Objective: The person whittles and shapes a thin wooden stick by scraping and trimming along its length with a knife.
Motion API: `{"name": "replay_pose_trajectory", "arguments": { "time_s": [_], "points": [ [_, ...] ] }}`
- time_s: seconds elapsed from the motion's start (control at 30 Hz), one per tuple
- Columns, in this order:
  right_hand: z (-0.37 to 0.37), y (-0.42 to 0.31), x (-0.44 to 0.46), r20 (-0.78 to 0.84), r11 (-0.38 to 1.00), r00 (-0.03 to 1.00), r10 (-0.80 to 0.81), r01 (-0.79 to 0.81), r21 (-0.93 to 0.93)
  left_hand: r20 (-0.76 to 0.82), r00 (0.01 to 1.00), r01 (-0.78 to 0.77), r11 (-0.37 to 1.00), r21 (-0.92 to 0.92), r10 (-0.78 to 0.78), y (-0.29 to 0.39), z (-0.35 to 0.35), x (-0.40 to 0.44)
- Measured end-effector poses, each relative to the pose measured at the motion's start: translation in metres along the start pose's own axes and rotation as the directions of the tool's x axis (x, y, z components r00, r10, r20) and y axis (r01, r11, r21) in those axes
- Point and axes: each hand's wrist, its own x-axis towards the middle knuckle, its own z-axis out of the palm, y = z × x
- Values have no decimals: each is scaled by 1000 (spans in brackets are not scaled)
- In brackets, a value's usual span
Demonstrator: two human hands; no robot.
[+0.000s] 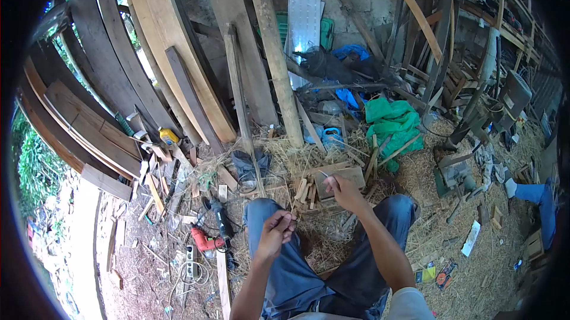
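My left hand [277, 232] is closed above my left knee. Its fingertips pinch a thin sliver of wood [293, 208] that points upward. Farther forward, my right hand [343, 194] is closed around a slim tool whose pale, narrow end [324, 174] sticks out past the fingers; its exact kind cannot be made out. Beneath and beside the right hand lies a flat wooden board [355, 175]. Several short wood pieces [304, 191] stand or lean together at its left, between my knees.
Left of my legs lie a red power drill [206, 240], a dark angle grinder [221, 219] and a power strip [191, 262]. Tall planks [172, 41] lean on the wall. A green sack [392, 121] lies ahead; another person's leg [537, 195] is at right. Straw and shavings cover the ground.
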Motion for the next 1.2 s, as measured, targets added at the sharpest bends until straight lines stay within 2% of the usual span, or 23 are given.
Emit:
{"name": "replay_pose_trajectory", "arguments": {
  "time_s": [0.07, 0.17, 0.2, 0.3, 0.37, 0.4, 0.43, 0.47, 0.5, 0.57, 0.63, 0.7, 0.83, 0.93, 1.13, 1.2],
  "points": [
    [1, -8, -1, -38, 993, 992, -121, 121, 2, 17, 1000, -6, 1000, -23, 7, 3, 4, -1],
    [2, -21, -4, -43, 991, 991, -128, 126, -46, 40, 998, -37, 999, -12, 38, 5, 8, 0],
    [0, -28, -5, -39, 991, 991, -130, 128, -46, 5, 999, -40, 999, -7, 40, 5, 9, 1],
    [0, -43, -7, -78, 985, 982, -170, 172, 15, -20, 998, -65, 998, -3, 65, 5, 8, 3],
    [3, -44, -8, -32, 956, 989, -142, 145, 254, -9, 996, -85, 996, -4, 85, 4, 8, 4],
    [3, -51, -9, -33, 956, 989, -141, 145, 255, -26, 994, -107, 994, 7, 107, 5, 10, 5],
    [4, -57, -12, 64, 844, 997, -33, -7, 536, -43, 991, -127, 992, 17, 128, 5, 11, 6],
    [4, -65, -15, 189, 638, 981, 43, -173, 750, -43, 991, -124, 992, 18, 125, 3, 12, 7],
    [3, -71, -18, 190, 637, 981, 48, -177, 751, -43, 988, -144, 987, 68, 147, 2, 13, 9],
    [1, -80, -20, 396, 542, 918, 37, -351, 763, -38, 986, -156, 981, 119, 162, 0, 18, 12],
    [9, -72, -19, 409, 549, 912, -14, -335, 766, -9, 978, -202, 950, 236, 210, 0, 25, 10],
    [16, -64, -16, 527, 530, 850, 28, -460, 713, -1, 971, -229, 939, 255, 238, -4, 27, 13],
    [6, -63, -14, 539, 532, 837, 87, -497, 686, 27, 961, -271, 925, 267, 274, -12, 26, 16],
    [-2, -61, -12, 608, 453, 791, 73, -569, 686, 29, 969, -243, 926, 288, 245, -14, 27, 14],
    [-7, -58, -9, 630, 471, 768, 111, -599, 648, 22, 977, -210, 945, 252, 211, -14, 26, 9],
    [-9, -54, -6, 572, 551, 804, 160, -554, 624, 16, 980, -193, 947, 256, 196, -12, 26, 7]
  ]
}}
